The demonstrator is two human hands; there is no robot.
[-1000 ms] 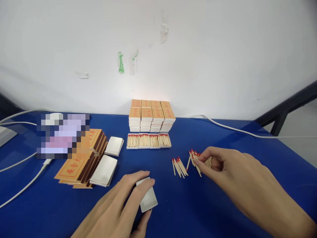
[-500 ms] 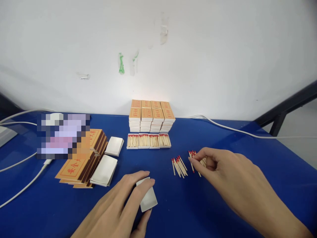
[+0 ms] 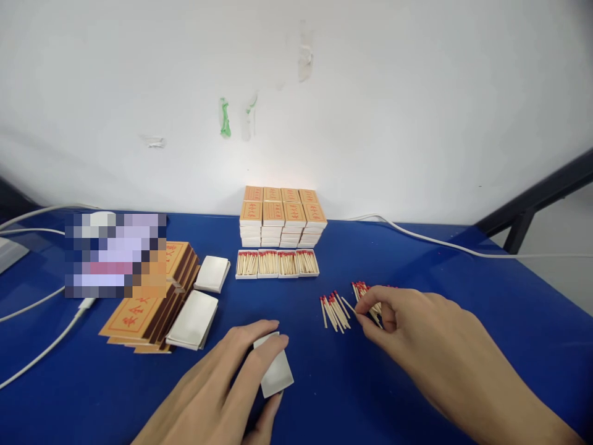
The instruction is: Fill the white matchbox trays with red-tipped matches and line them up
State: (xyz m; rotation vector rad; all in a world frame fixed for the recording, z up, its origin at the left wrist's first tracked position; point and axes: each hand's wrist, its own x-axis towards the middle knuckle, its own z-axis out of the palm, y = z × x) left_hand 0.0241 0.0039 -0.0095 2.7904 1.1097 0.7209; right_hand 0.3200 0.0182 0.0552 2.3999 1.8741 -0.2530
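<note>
My left hand (image 3: 231, 377) is closed around an empty white matchbox tray (image 3: 278, 374), thumb at its near end and fingers over its far side. My right hand (image 3: 417, 327) pinches a matchstick (image 3: 349, 305) between thumb and index finger, just above the blue table. Left of those fingertips lies a small loose group of red-headed matches (image 3: 335, 313). A second match pile (image 3: 360, 290) is partly hidden behind the right hand. Further back, several open trays filled with matches (image 3: 277, 264) stand side by side in a row.
Finished-looking orange matchboxes (image 3: 282, 213) are stacked against the wall. On the left are flat orange box sleeves (image 3: 134, 315), stacked white trays (image 3: 192, 318) and a blurred-out phone-like object (image 3: 120, 247) with a white cable (image 3: 50, 355). Another cable (image 3: 430, 242) crosses the back right.
My right hand has shifted slightly down from the right-hand pile, and a single match now sticks out leftward from its fingertips. The left hand stays around the tray.
</note>
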